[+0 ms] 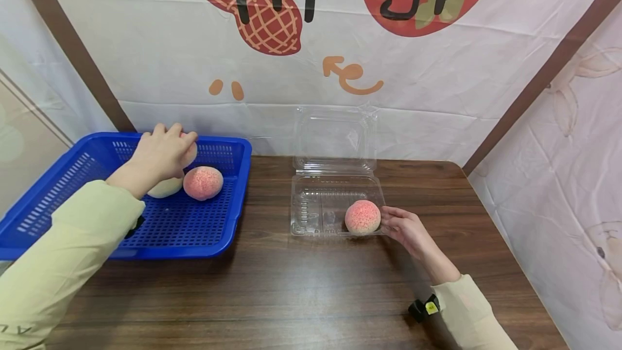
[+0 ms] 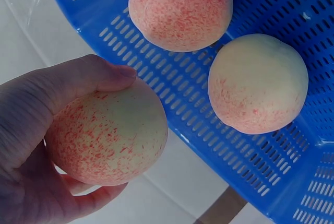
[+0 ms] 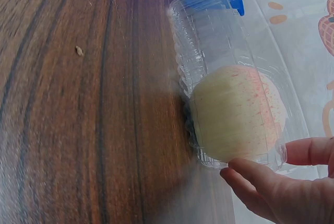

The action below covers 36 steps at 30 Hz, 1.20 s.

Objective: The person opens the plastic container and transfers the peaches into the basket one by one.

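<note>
My left hand grips a pink-speckled peach, held over the back of the blue basket. The left wrist view shows the thumb along its upper side and fingers curled beneath. Two more peaches lie in the basket: a pink one and a paler one, which the left hand partly covers in the head view. A clear plastic clamshell box stands with its lid raised. One peach sits at the right end of its base. There my right hand pinches the box's rim between thumb and fingers.
The raised lid leans by a white printed cloth behind the brown wooden table. The basket stands on the left, the box right of its near side. The table's right edge runs beyond the right hand.
</note>
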Each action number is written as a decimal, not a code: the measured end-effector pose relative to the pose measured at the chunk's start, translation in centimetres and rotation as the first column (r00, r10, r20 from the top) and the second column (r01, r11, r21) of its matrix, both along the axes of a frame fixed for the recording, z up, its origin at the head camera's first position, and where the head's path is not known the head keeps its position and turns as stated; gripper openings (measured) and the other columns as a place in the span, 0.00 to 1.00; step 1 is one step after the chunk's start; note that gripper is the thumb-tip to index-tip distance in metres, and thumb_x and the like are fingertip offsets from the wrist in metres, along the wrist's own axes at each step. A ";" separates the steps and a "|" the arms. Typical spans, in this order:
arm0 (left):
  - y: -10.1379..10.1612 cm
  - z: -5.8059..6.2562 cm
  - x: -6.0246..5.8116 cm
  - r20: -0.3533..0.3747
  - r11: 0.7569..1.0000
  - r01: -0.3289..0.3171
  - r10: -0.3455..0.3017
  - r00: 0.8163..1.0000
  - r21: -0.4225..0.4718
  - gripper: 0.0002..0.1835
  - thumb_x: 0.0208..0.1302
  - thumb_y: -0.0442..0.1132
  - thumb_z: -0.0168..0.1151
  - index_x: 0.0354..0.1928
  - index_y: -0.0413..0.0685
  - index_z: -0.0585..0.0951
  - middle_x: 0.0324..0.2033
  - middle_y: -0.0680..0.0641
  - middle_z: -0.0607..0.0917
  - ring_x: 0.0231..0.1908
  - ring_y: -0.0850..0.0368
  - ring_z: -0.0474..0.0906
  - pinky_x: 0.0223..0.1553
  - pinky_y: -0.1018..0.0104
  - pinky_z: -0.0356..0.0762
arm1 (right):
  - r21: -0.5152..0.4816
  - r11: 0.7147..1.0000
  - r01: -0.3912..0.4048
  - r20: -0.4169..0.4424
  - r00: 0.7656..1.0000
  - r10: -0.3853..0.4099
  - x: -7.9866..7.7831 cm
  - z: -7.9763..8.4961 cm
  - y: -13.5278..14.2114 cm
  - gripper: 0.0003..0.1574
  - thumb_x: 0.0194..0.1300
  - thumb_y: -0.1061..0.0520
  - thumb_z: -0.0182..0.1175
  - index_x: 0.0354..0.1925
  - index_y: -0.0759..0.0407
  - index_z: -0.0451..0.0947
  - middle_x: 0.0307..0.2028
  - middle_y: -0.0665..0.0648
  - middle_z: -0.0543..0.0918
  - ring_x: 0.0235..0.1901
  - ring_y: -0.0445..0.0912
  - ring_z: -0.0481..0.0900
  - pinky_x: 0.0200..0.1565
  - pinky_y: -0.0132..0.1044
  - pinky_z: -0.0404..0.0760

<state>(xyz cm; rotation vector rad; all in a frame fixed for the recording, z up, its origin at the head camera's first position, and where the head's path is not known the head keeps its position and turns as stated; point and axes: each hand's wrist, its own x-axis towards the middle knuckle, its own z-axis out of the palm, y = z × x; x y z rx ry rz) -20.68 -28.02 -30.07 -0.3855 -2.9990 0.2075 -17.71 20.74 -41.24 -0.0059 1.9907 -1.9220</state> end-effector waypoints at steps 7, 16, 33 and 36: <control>-0.9 -0.1 -0.3 0.005 1.000 -0.023 0.023 1.000 -0.005 0.43 0.33 0.41 0.76 0.56 0.35 0.68 0.45 0.29 0.69 0.41 0.26 0.64 0.33 0.36 0.68 | -0.004 1.000 0.000 0.007 1.000 0.000 -0.1 0.0 0.1 0.31 0.65 0.69 0.39 0.65 0.77 0.47 0.63 0.76 0.55 0.61 0.55 0.60 0.53 0.35 0.72; -2.3 -0.3 -0.4 0.045 0.998 -0.059 0.058 0.997 0.018 0.42 0.37 0.39 0.74 0.57 0.34 0.66 0.46 0.27 0.67 0.42 0.24 0.61 0.34 0.35 0.66 | -0.007 1.000 -0.006 0.005 1.000 0.006 -0.2 0.0 0.1 0.31 0.64 0.70 0.38 0.65 0.77 0.46 0.63 0.76 0.54 0.62 0.56 0.59 0.52 0.34 0.72; -4.1 -0.4 -0.6 0.077 0.983 -0.139 0.130 0.989 0.122 0.36 0.41 0.36 0.68 0.55 0.34 0.65 0.45 0.26 0.63 0.42 0.23 0.58 0.33 0.34 0.64 | -0.004 1.000 -0.013 -0.005 1.000 0.013 -0.1 -0.1 0.2 0.31 0.65 0.70 0.38 0.65 0.77 0.47 0.63 0.76 0.55 0.62 0.57 0.58 0.54 0.37 0.71; -4.4 -0.4 -0.6 0.074 0.979 -0.150 0.141 0.987 0.141 0.32 0.48 0.37 0.61 0.56 0.34 0.64 0.46 0.26 0.63 0.43 0.23 0.57 0.33 0.34 0.63 | -0.002 1.000 -0.012 -0.005 1.000 0.012 -0.1 0.0 0.2 0.31 0.65 0.70 0.38 0.65 0.77 0.47 0.63 0.76 0.55 0.62 0.58 0.57 0.54 0.38 0.70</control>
